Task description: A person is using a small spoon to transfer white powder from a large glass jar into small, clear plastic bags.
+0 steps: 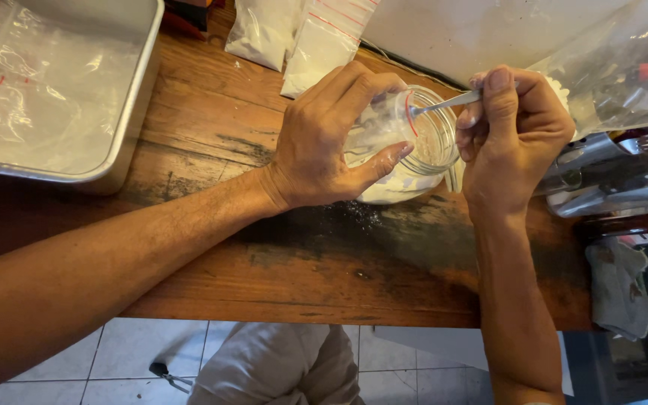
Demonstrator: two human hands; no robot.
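Your left hand (324, 142) wraps a firm grip around the small plastic bag (403, 142), holding its mouth open over the counter (211, 120); white powder sits in its bottom. Your right hand (511, 135) pinches a metal spoon (444, 103) tight, its tip inside the bag's mouth. Beyond your left grip lie filled powder bags (294, 34); far left, a metal tray (125, 124) holds empty bags.

— The table (211, 127)? Worn wood, matt, stained dark near its front edge.
— And the jar (414, 142)?
— Clear and glossy, white powder inside. Spoon (444, 103) and tray (125, 127): shiny metal.
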